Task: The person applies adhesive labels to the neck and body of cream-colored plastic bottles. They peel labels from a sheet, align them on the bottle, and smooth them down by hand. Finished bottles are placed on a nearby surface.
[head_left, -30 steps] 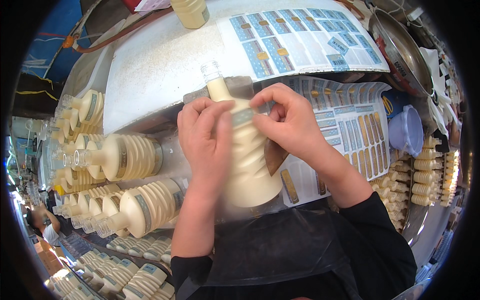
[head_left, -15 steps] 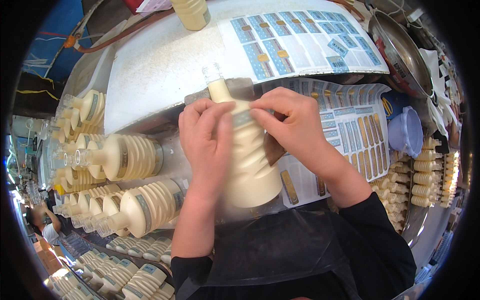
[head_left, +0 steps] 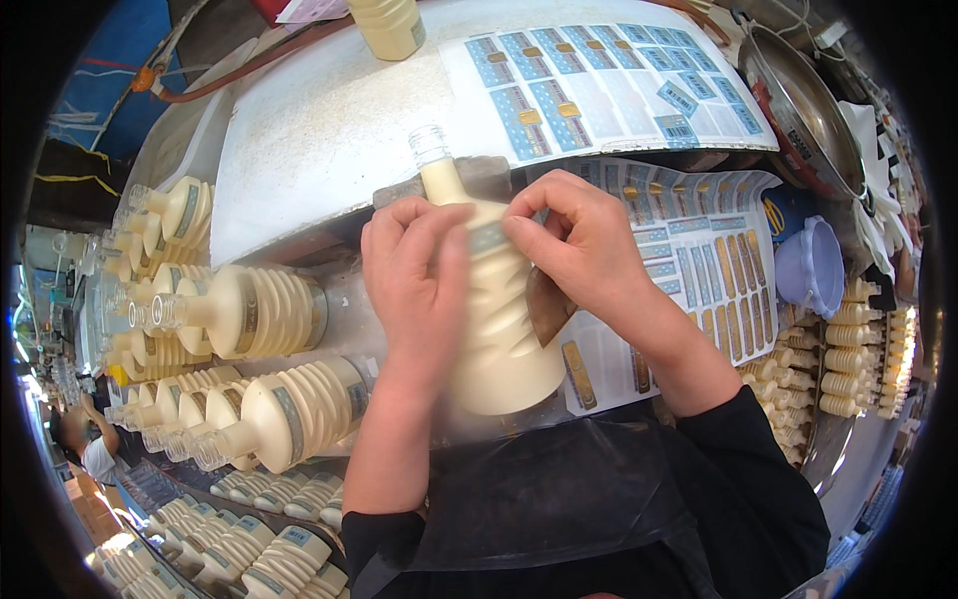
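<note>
A cream plastic bottle (head_left: 504, 344) with a wavy body and a clear threaded neck lies in front of me, neck pointing away. Around its shoulder runs a grey-blue label band (head_left: 487, 236). My left hand (head_left: 417, 265) is curled against the bottle's left side, fingertips on the shoulder by the band; it is slightly blurred. At the band's right end, my right hand (head_left: 574, 235) has thumb and forefinger closed in a pinch; what sits between them is hidden. Below the right palm, a flat brown pointed piece (head_left: 549, 307) rests by the bottle; whether the hand holds it cannot be made out.
Similar labelled bottles (head_left: 284, 319) lie stacked at left. One bottle (head_left: 387, 25) stands on the white board (head_left: 329, 120) beyond, beside a label sheet (head_left: 599, 95). Another label sheet (head_left: 714, 265) lies right, near a lavender bucket (head_left: 810, 265) and metal basin (head_left: 803, 110). A co-worker (head_left: 95, 439) is far left.
The whole view has shifted slightly. The right thumb and forefinger have shifted a little at the band; the left hand and the bottle stay nearly where they were.
</note>
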{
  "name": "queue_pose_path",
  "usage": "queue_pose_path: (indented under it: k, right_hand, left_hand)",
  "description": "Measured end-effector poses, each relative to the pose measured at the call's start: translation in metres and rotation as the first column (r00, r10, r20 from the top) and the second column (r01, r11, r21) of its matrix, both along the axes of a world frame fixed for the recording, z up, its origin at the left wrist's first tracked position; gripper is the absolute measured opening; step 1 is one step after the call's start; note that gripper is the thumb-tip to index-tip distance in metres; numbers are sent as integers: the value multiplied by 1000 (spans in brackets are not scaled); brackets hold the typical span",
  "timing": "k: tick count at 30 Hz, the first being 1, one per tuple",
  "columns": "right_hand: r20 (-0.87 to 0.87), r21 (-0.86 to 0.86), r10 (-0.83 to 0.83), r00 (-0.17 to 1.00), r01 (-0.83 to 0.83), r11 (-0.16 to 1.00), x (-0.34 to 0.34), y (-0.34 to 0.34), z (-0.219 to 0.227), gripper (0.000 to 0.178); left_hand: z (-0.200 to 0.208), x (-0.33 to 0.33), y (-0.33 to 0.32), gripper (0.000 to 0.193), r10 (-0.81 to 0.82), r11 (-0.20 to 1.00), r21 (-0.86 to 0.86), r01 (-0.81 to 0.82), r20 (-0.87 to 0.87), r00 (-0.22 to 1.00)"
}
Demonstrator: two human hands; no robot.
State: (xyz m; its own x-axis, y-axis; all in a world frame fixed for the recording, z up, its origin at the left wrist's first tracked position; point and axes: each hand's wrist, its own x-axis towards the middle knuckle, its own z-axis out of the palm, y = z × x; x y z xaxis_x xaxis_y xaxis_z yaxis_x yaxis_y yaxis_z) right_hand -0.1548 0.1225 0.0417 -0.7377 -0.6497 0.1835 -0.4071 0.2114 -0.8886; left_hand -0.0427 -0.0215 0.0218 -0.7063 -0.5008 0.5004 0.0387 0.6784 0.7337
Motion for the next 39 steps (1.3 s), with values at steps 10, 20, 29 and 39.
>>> queue_pose_path:
  k: [10,20,29,39]
  right_hand:
    - [426,-176,90,900,-15,984,3,-4,9,29]
    - [461,-112,-7,887,65,992,8,-3,10,34]
    - [264,-55,-83,961,101,993,1,-5,-10,36]
    - [566,-183,116,816,-13,983,-8,-10,-29,26]
  left_hand:
    - [0,0,1,15,10,1000,16,-10,9,1000]
    - [2,0,1,16,8,999,45,-9,21,1000]
    - [-2,1,-2,18,-17,997,77,17,-5,1000]
    - [-2,2,-2,17,-22,997,73,21,11,1000]
